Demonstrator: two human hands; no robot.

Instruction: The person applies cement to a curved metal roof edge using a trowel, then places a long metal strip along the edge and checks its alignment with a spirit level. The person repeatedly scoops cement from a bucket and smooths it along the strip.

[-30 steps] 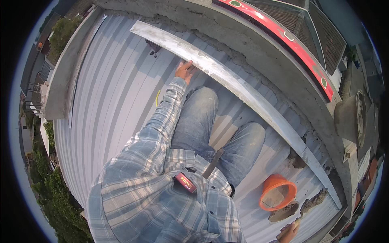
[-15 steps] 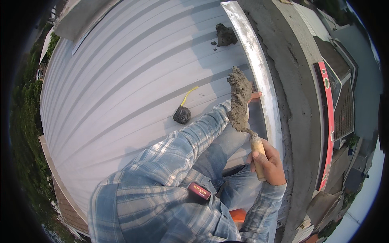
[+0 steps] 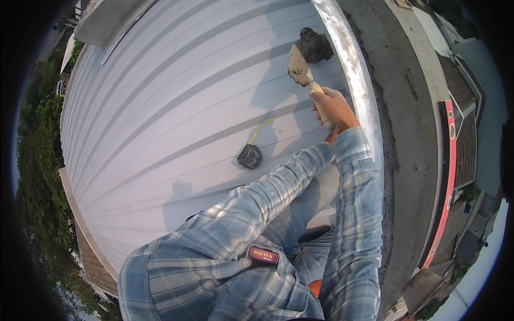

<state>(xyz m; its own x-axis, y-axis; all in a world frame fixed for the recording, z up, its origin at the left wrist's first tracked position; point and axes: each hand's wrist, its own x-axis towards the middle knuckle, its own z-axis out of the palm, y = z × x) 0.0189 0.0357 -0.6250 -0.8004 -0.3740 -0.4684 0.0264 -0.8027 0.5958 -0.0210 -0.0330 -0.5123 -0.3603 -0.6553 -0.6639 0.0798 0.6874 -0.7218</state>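
Note:
My right hand [image 3: 337, 109] is closed around the wooden handle of a trowel [image 3: 301, 68]. Some wet grey mortar clings to its pointed blade, which tilts up beside a mortar lump [image 3: 315, 45] on the metal roofing. Only a bit of my left hand [image 3: 332, 138] shows beneath my right wrist, close to a long pale metal straightedge [image 3: 353, 67]; its fingers are hidden. That straightedge lies along the inner side of a mortar-covered wall top [image 3: 409, 134].
Ribbed metal roofing [image 3: 160, 107] spreads out to the left. On it sits a dark, lumpy block [image 3: 249, 157] with a yellow strap. A red spirit level [image 3: 445, 187] lies along the wall's outer side, with rooftops [image 3: 465, 155] beyond and below. A concrete block [image 3: 110, 21] stands far left.
My right hand has swung the trowel forward and left, toward the mortar lump. The thick load of mortar on its blade is mostly gone. My left hand is now largely covered by my right arm.

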